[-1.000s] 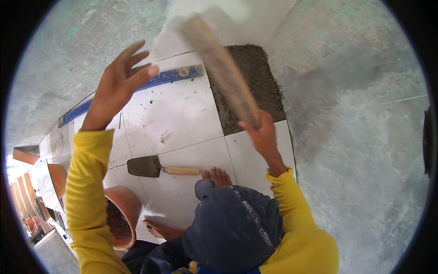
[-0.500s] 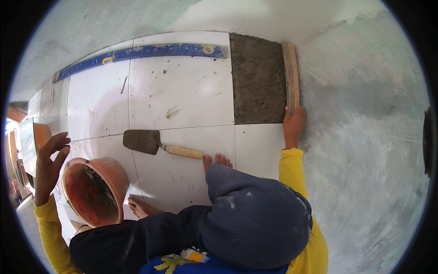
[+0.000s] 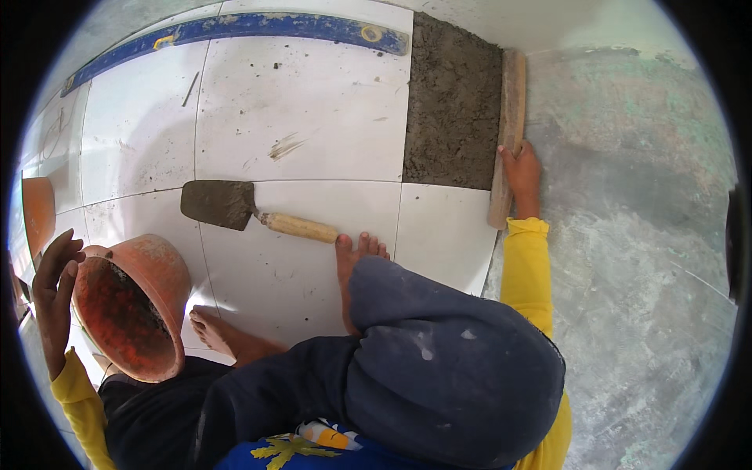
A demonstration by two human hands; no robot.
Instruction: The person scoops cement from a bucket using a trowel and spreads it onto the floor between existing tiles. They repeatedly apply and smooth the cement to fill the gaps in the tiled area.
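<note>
My right hand (image 3: 523, 174) grips a wooden batten (image 3: 511, 102) from its right side, thumb on top. The batten lies along the right edge of a rectangular bed of dark wet mortar (image 3: 452, 102), and its near end reaches past the mortar beside a white tile (image 3: 445, 223). My left hand (image 3: 56, 286) is raised at the far left, empty, its fingers curved and thumb apart, next to the rim of an orange bucket (image 3: 168, 270). The bucket tilts, with dark residue inside. A trowel (image 3: 219, 204) with a mortar-coated blade and wooden handle rests on the tiles before my right foot.
A long blue spirit level (image 3: 266, 26) lies across the far tiles, left of the mortar. Small crumbs and smears dot the white tiles. Rough grey concrete (image 3: 627, 258) stretches along the right. An orange object (image 3: 37, 211) stands at the left edge. My bare feet rest on the tiles.
The view has shifted, so the floor things sit higher in it. My right hand has moved from over the batten's near end to its right side, and that end now shows.
</note>
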